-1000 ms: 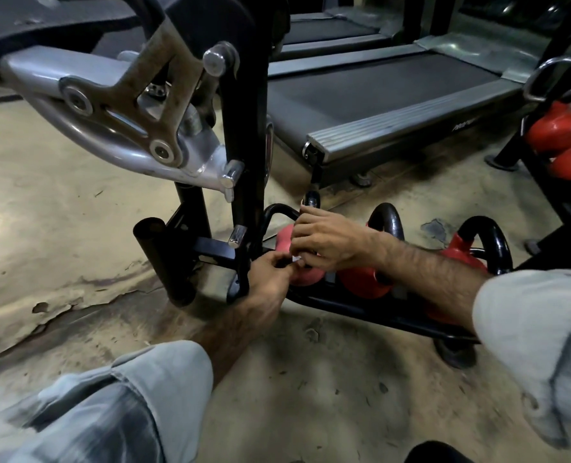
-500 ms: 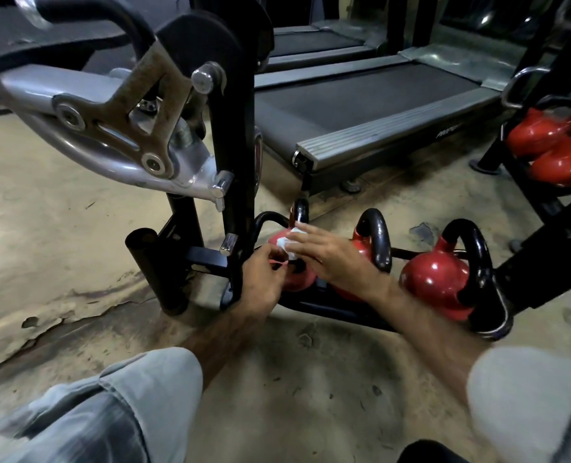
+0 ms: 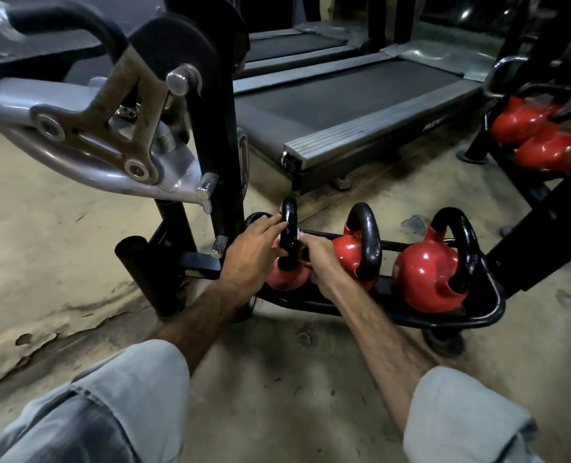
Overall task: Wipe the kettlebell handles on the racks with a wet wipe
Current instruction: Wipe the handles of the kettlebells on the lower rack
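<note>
Three red kettlebells with black handles stand in a low black rack (image 3: 491,315) on the floor. My left hand (image 3: 252,262) rests against the left side of the leftmost kettlebell's handle (image 3: 289,225), fingers stretched out along it and thumb near the handle's base. My right hand (image 3: 322,260) presses a white wet wipe (image 3: 299,234) to the right side of that same handle; only a small corner of the wipe shows above the curled fingers. The red body (image 3: 285,279) of that kettlebell sits between my two wrists. The middle kettlebell (image 3: 352,253) and the right kettlebell (image 3: 424,272) are untouched.
A black machine post (image 3: 220,182) with a silver lever arm (image 3: 87,162) rises just left of the rack. A treadmill (image 3: 344,105) lies behind. A second rack at the far right holds more red kettlebells (image 3: 541,135). The concrete floor (image 3: 60,295) is worn, with peeling patches.
Both hands rose from the left kettlebell's red body to its black handle. The left fingers straightened against the handle, and the right hand brought the wipe onto its right side.
</note>
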